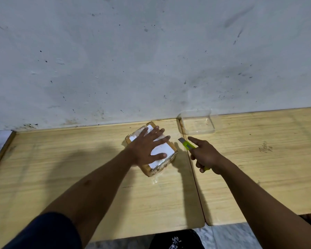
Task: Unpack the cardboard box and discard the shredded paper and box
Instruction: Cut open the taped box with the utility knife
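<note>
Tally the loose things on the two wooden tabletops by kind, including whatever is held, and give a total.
Cardboard box, taped, white label on top, left hand flat on it: 1
Utility knife, yellow-green, held in the right hand: 1
Clear plastic container by the wall: 1
Total: 3

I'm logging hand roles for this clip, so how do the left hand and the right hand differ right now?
The left hand lies flat, fingers spread, on the cardboard box; the right hand is closed around a green utility knife. The left touches the box; the right is beside it, apart. Both are over the wooden table.
</note>
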`<action>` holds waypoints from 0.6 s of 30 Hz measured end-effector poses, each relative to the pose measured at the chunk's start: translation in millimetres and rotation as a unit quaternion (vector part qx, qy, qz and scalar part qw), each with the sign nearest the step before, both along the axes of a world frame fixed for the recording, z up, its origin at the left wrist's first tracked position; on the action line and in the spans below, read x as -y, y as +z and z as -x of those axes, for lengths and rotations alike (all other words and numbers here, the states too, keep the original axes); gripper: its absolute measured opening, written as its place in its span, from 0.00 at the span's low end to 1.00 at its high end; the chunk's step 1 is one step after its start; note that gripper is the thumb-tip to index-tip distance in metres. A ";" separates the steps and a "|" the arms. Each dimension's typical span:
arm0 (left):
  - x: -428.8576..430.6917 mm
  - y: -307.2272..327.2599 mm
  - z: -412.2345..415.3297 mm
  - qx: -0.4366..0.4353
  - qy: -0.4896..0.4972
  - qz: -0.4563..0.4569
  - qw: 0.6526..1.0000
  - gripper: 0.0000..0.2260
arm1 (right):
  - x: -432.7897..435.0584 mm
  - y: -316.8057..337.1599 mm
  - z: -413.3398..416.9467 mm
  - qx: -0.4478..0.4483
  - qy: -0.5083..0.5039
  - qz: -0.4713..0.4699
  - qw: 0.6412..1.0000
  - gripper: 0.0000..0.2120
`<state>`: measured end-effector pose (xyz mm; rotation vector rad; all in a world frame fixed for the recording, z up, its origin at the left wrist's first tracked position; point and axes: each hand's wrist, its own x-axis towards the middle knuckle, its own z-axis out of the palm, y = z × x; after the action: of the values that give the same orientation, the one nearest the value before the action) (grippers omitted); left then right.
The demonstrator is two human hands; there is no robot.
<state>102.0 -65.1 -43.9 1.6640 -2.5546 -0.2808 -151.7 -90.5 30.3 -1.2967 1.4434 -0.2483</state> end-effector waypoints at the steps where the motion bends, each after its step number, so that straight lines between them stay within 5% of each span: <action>1: -0.9 0.2 -1.6 0.002 0.000 -0.004 1.000 0.31 | -1.6 0.3 -0.4 0.004 -0.005 0.007 1.000 0.28; 4: -7.6 -4.6 13.8 -0.010 0.117 0.032 0.993 0.32 | -7.7 1.1 -3.1 0.017 -0.023 0.020 0.999 0.28; 9: -11.2 -7.2 59.1 -0.035 0.390 0.003 0.920 0.33 | -18.1 -2.1 -14.8 0.031 -0.029 0.019 0.999 0.26; 18: -14.3 -4.1 50.0 -0.030 0.357 0.008 0.934 0.29 | -21.6 -5.3 -30.8 0.047 -0.025 0.016 0.998 0.28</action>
<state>52.1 -50.8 -48.0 2.3695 -1.7266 -0.2396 -120.9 -68.9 24.9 -1.2596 1.3982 -0.3625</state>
